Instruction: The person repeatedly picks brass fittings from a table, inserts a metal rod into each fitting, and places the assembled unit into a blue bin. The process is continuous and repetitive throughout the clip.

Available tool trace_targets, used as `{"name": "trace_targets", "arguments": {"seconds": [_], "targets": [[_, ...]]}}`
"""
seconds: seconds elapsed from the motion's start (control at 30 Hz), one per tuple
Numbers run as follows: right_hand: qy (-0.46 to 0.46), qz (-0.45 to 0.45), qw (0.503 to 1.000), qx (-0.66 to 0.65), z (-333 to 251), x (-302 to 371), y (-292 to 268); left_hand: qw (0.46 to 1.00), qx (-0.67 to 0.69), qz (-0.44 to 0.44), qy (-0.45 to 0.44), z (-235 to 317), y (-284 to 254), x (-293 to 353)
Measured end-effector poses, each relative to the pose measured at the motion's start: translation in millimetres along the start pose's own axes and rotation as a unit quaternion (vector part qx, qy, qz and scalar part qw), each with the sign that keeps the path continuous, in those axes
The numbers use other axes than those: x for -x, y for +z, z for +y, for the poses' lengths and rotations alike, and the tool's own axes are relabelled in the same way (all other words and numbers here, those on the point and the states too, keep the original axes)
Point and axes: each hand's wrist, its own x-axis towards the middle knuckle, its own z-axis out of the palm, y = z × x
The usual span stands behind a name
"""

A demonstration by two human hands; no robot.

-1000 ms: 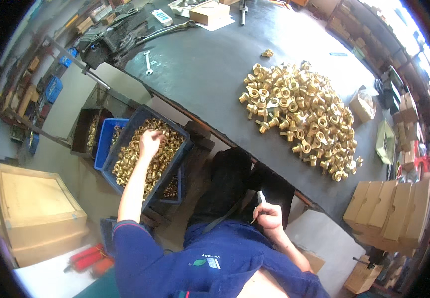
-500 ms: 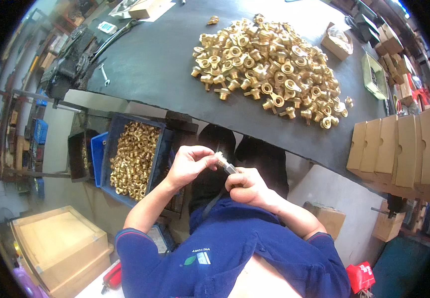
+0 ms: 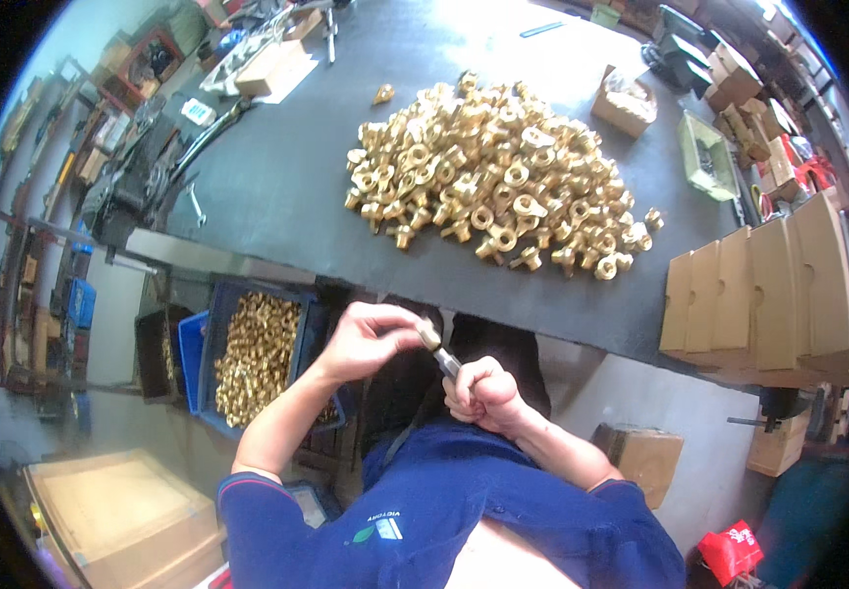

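Note:
Over my lap, my left hand (image 3: 373,341) pinches a small brass fitting (image 3: 429,337) between thumb and fingertips. The fingers of my right hand (image 3: 484,394) wrap round a short grey metal tool (image 3: 449,364), whose upper end meets the fitting. How the two join is too small to make out. Beyond the hands, a large heap of brass fittings (image 3: 493,182) with flanged, ring-shaped ends covers the middle of the dark table (image 3: 277,196). Left of my left arm stands a dark blue crate (image 3: 315,324) filled with more brass pieces (image 3: 258,358).
A wrench (image 3: 197,204) lies at the table's left edge, near long tools. Cardboard file boxes (image 3: 758,294) stand at its right corner. Behind them are a pale green tray (image 3: 707,157) and a small open carton (image 3: 625,106). A wooden box (image 3: 115,506) sits lower left.
The view has tilted, so the table and heap appear lower and further left. Both hands stay together at the fitting and tool; the right fingers now curl more fully round the tool.

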Motion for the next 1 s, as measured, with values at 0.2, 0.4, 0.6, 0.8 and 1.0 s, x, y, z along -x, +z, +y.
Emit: {"name": "trace_targets", "arguments": {"seconds": [0.2,0.4,0.6,0.8,1.0], "targets": [[-0.095,0.087,0.980,0.152,-15.6,26.6,-13.4,0.932,-0.330,0.072,0.131,48.1,-22.1,-130.8],[-0.118,0.123,0.971,0.169,-18.5,39.1,-7.4,0.785,-0.504,0.145,0.331,63.4,-13.5,-274.2],[-0.144,0.173,0.948,0.225,-20.1,47.3,-14.5,0.843,-0.418,0.189,0.281,31.5,-15.1,-335.9],[-0.135,0.178,0.951,0.214,-11.1,40.6,-12.4,0.824,-0.414,0.212,0.323,51.3,-66.0,-169.7],[-0.084,0.165,0.954,0.237,-1.7,27.7,-14.8,0.869,-0.011,0.487,0.090,-40.8,-178.7,47.3]]}}
